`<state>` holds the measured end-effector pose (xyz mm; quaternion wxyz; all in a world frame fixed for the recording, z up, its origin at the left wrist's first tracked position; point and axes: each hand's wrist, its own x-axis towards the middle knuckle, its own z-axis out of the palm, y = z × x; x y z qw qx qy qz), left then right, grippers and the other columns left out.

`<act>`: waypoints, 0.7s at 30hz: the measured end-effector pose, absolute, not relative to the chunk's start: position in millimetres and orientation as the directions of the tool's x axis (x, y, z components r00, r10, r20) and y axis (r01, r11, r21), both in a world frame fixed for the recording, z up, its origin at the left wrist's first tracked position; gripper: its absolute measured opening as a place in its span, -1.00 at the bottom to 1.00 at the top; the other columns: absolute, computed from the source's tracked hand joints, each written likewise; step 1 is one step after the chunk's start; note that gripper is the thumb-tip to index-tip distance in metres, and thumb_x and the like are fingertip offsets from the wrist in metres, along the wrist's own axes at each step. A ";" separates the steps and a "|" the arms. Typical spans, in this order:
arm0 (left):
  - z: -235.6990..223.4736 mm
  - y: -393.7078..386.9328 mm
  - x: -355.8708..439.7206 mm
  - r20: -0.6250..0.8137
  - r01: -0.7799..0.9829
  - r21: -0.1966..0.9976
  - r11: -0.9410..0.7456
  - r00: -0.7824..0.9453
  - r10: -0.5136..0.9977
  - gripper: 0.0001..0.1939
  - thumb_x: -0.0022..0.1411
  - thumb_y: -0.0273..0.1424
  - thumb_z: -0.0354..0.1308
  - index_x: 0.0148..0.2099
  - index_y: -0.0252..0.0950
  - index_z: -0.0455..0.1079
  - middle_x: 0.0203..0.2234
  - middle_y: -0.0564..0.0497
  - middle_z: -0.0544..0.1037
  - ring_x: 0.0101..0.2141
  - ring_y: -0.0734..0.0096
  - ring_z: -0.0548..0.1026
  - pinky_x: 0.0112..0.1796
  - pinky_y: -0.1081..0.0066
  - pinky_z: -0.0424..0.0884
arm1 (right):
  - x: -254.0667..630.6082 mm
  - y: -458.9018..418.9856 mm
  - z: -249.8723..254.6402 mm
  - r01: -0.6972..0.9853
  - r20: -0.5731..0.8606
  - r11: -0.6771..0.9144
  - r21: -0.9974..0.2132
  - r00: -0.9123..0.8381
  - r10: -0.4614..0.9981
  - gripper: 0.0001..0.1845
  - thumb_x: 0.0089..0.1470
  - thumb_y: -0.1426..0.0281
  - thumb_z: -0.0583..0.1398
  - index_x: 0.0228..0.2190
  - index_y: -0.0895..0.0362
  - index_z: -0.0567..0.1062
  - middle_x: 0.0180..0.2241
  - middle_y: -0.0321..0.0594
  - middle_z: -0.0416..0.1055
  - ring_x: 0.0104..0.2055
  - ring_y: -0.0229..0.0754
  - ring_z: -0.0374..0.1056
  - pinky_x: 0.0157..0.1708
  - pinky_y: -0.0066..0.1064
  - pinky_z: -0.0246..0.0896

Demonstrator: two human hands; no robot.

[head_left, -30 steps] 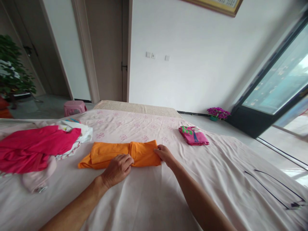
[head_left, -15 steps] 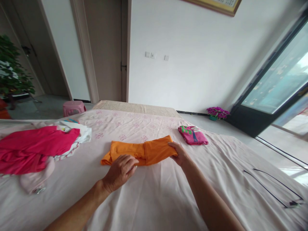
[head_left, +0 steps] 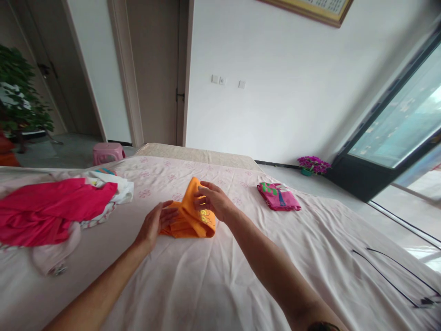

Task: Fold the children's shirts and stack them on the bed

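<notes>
Orange garment on the pale, flower-printed sheet in front of me, right part standing up in a fold, yellow lettering showing. My left hand rests loosely at its left end, fingers extended; my right hand has fingers against the upright fold, whether pinching I cannot tell. Folded pink garment lies apart, farther right.

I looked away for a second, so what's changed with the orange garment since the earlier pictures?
The right end of the orange garment, flat at first, now stands up, brought leftward over the rest with the right hand at it; yellow print shows. The garment's left end has shifted right, and the left hand has moved left to it. The folded pink cloth and red garment stayed put.
</notes>
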<state>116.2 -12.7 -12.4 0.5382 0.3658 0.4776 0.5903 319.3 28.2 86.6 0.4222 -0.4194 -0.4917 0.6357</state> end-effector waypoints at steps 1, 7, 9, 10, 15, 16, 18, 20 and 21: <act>-11.5 -10.2 112.0 -0.147 -0.317 0.944 0.092 -0.155 0.977 -0.40 0.31 0.01 -0.07 0.16 -0.33 0.31 -0.23 -0.14 0.62 -0.28 0.28 0.60 -0.25 0.29 0.52 | 315.4 29.4 81.6 -0.083 -0.118 -0.147 -0.986 -0.288 0.950 -0.52 0.09 0.32 0.21 0.05 0.15 0.32 -0.32 -0.25 0.45 -0.42 -0.26 0.43 -0.38 -0.37 0.42; -19.6 0.0 98.6 -0.157 -0.001 0.987 0.160 -0.191 0.969 -0.39 0.17 -0.09 0.19 0.17 -0.32 0.29 -0.27 -0.10 0.60 -0.29 0.26 0.59 -0.30 0.34 0.48 | 331.5 20.4 32.1 0.449 0.074 0.121 -0.885 -0.123 0.990 -0.54 0.16 0.38 0.10 0.10 0.16 0.37 0.02 -0.05 0.43 0.04 -0.10 0.39 0.07 -0.22 0.28; -24.8 2.6 98.6 -0.040 0.177 0.981 0.078 -0.208 0.977 -0.40 0.13 -0.16 0.22 0.16 -0.32 0.30 -0.30 -0.07 0.60 -0.26 0.23 0.58 -0.27 0.34 0.47 | 337.7 9.3 20.9 0.640 0.220 0.295 -0.709 -0.197 0.955 -0.49 0.20 0.36 0.07 0.17 0.15 0.32 0.16 0.00 0.32 0.21 -0.03 0.24 0.21 -0.13 0.12; -26.6 3.7 98.3 0.012 0.275 0.960 0.050 -0.221 0.975 -0.43 0.14 -0.19 0.20 0.16 -0.30 0.30 -0.31 -0.05 0.60 -0.26 0.23 0.58 -0.26 0.34 0.46 | 338.9 3.2 16.9 0.703 0.277 0.374 -0.604 -0.255 0.926 -0.46 0.23 0.34 0.05 0.22 0.16 0.27 0.24 0.02 0.23 0.29 0.00 0.13 0.27 -0.09 0.01; -24.4 2.3 91.1 0.136 0.711 0.700 0.068 -0.226 0.964 -0.55 0.21 -0.33 0.02 0.16 -0.22 0.26 -0.29 0.00 0.60 -0.28 0.23 0.56 -0.27 0.35 0.38 | 333.5 -15.2 -2.7 0.735 0.286 0.625 -0.263 -0.559 0.778 -0.36 0.31 0.20 0.02 0.34 0.11 0.09 0.39 -0.08 -0.06 0.43 0.00 -0.27 0.38 -0.03 -0.40; -23.1 1.1 89.4 0.117 0.759 0.644 0.091 -0.216 0.969 -0.56 0.22 -0.35 0.00 0.15 -0.21 0.26 -0.29 0.00 0.60 -0.27 0.21 0.56 -0.28 0.35 0.37 | 332.4 -15.2 -7.8 0.724 0.260 0.646 -0.244 -0.592 0.762 -0.36 0.31 0.17 0.03 0.33 0.07 0.10 0.38 -0.11 -0.05 0.43 -0.01 -0.26 0.38 -0.03 -0.40; -21.8 -1.2 87.1 0.090 0.827 0.551 0.116 -0.197 0.976 -0.58 0.24 -0.36 -0.02 0.14 -0.22 0.27 -0.25 -0.04 0.61 -0.22 0.18 0.58 -0.28 0.35 0.36 | 332.3 -12.5 -17.1 0.713 0.229 0.658 -0.242 -0.617 0.753 -0.36 0.30 0.13 0.04 0.33 0.02 0.12 0.38 -0.15 -0.02 0.43 -0.02 -0.24 0.38 -0.03 -0.40; -22.7 -2.3 86.1 0.117 0.865 0.492 0.102 -0.182 0.976 -0.60 0.28 -0.33 -0.05 0.14 -0.25 0.27 -0.16 -0.10 0.61 -0.13 0.17 0.57 -0.24 0.34 0.38 | 335.7 -7.0 -23.2 0.701 0.225 0.655 -0.282 -0.615 0.756 -0.37 0.29 0.14 0.06 0.32 0.00 0.13 0.37 -0.16 -0.01 0.43 -0.02 -0.23 0.37 -0.02 -0.35; -23.6 -2.3 85.9 0.140 0.874 0.478 0.087 -0.173 0.975 -0.58 0.30 -0.29 -0.06 0.16 -0.27 0.26 -0.11 -0.13 0.59 -0.09 0.16 0.55 -0.21 0.34 0.39 | 338.5 -3.5 -24.6 0.702 0.234 0.635 -0.322 -0.591 0.772 -0.37 0.28 0.16 0.07 0.31 0.01 0.14 0.37 -0.15 -0.01 0.43 -0.01 -0.22 0.36 -0.02 -0.30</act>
